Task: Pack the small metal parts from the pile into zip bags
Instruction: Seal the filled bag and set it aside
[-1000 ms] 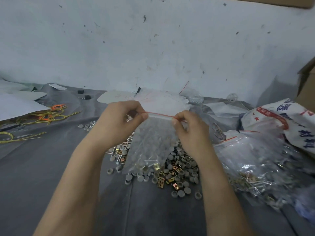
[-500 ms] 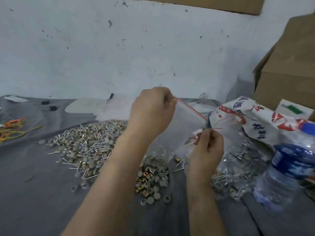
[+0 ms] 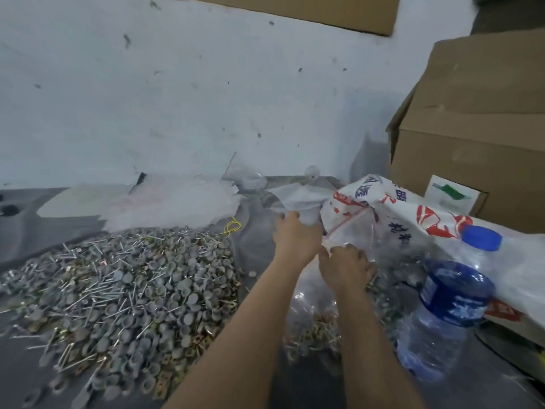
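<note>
The left hand (image 3: 295, 237) pinches the red-strip edge of the clear zip bag (image 3: 352, 228), right of centre. Just beside it, the right hand (image 3: 345, 268) lies on the bag, and I cannot tell whether it grips. The pile of metal parts (image 3: 132, 284) spreads to the left.

blue-capped bottle (image 3: 448, 305), red-striped clear zip bag (image 3: 354, 231), grey parts pile (image 3: 126, 284).
</note>
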`<act>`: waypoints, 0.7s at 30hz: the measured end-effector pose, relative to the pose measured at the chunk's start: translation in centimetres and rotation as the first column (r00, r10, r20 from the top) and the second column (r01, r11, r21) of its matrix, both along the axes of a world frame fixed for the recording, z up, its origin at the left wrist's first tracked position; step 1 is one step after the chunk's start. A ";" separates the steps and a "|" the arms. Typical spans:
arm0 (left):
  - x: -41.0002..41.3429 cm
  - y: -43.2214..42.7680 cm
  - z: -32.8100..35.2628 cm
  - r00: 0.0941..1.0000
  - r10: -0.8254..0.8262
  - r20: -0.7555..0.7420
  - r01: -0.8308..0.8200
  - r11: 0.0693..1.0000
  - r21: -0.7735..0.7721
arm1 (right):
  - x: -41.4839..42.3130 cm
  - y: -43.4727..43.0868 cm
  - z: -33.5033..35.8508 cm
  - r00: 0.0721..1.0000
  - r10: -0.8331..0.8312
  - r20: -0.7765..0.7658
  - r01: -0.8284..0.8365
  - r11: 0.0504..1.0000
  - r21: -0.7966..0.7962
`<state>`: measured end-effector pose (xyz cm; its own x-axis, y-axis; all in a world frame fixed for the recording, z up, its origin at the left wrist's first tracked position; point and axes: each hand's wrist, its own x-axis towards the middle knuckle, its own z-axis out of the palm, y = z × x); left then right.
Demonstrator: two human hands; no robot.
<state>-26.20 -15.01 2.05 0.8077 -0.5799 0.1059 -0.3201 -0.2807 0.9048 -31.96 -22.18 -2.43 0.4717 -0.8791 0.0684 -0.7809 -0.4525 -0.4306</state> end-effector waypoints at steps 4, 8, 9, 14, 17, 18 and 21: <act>4.1 2.7 -0.7 0.994 0.104 0.017 -0.103 0.992 -0.073 | 1.6 -0.3 -0.2 0.988 -0.068 0.141 0.073 0.997 -0.034; 7.7 5.9 -0.1 0.983 0.180 -0.036 -0.184 0.966 -0.183 | 4.7 2.3 1.5 0.957 -0.038 0.288 0.073 0.991 -0.114; 8.6 6.9 0.0 0.976 0.210 -0.063 -0.219 0.951 -0.220 | 5.9 3.3 1.8 0.931 0.016 0.364 0.030 0.992 -0.121; 14.9 13.0 0.5 0.894 0.376 -0.242 -0.443 0.817 -0.369 | 15.2 10.1 2.9 0.732 0.370 0.572 -0.397 0.914 -0.084; 19.2 16.1 0.7 0.795 0.415 -0.443 -0.596 0.674 -0.437 | 22.5 14.3 2.2 0.701 0.564 0.436 -0.595 0.800 -0.077; 20.6 16.9 0.7 0.761 0.418 -0.495 -0.635 0.633 -0.442 | 24.9 15.5 1.9 0.710 0.606 0.358 -0.627 0.776 -0.071; 24.7 18.5 0.0 0.703 0.444 -0.555 -0.699 0.572 -0.428 | 30.9 17.4 1.0 0.768 0.638 0.059 -0.640 0.768 0.029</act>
